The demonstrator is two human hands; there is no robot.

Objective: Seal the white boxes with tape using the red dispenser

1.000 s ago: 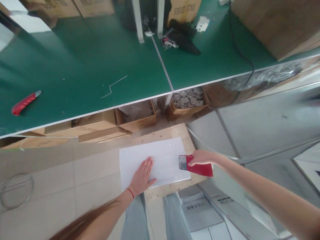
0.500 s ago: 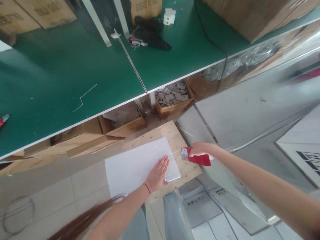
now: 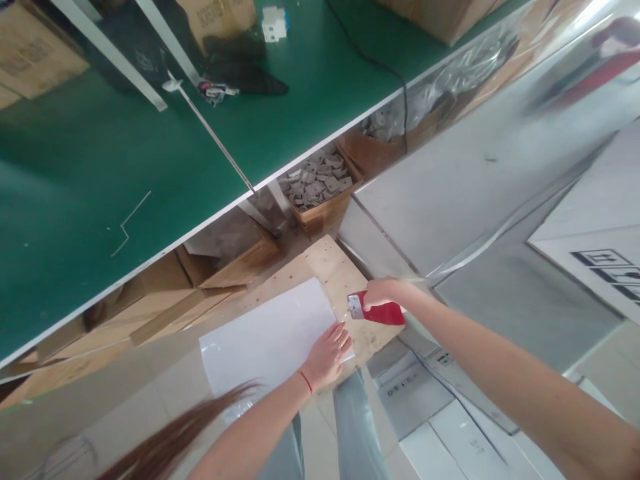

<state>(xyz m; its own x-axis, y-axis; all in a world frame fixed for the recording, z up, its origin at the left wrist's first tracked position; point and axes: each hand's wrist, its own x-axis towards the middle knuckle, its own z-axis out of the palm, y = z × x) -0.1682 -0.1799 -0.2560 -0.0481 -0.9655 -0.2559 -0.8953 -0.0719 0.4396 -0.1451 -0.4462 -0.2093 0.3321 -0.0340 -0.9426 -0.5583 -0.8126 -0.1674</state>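
My left hand (image 3: 327, 353) presses on the right end of a white sheet-like packet (image 3: 270, 333) in clear, shiny plastic, its fingers slightly bent near the packet's edge. The packet lies on a light plywood board (image 3: 327, 257) and extends past it on the left. My right hand (image 3: 381, 293) is closed round a red hand tool (image 3: 387, 313) with a silver metal front end; its exact kind is not clear. That metal end points at the packet, a short gap from my left fingers, above the bare right part of the board.
A green-topped bench (image 3: 165, 153) runs along the far side, with cardboard boxes (image 3: 35, 53) and a black cable (image 3: 370, 60) on it. Below its edge stands a carton of small grey parts (image 3: 320, 180). Large grey-white cartons (image 3: 450, 207) stand at right.
The view has shifted and tilted. My left hand has slid to the packet's right edge, its fingers now more bent. The red tool is closer to my left fingers.
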